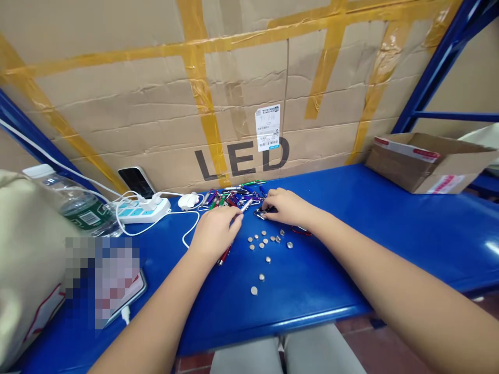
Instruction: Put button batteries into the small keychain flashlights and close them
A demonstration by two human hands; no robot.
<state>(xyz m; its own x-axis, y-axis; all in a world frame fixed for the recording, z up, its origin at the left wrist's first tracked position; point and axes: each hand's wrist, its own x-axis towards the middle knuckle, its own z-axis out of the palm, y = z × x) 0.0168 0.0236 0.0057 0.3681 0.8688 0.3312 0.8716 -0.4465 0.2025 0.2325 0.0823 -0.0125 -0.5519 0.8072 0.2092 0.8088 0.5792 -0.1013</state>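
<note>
My left hand (217, 229) is closed around a slim silver tube (246, 205), which looks like a small keychain flashlight. To its right, my right hand (289, 208) pinches a small dark piece with a metal clip (259, 213); its exact kind is partly hidden by the fingers. Behind both hands lies a pile of colourful keychain flashlights (234, 198) in red, green, purple and blue. A red tube (224, 256) rests under my left hand, and a red carabiner (302, 230) lies beneath my right wrist. Several button cells (268, 259) are scattered in front of my hands.
On the left of the blue table (304, 291) are a power strip (145, 210) with white cables, a water bottle (83, 210), a phone (136, 181), a partly blurred device (142, 283) and a pale bag (27, 259). An open cardboard box (401, 163) stands right; a large carton (241, 78) backs the table.
</note>
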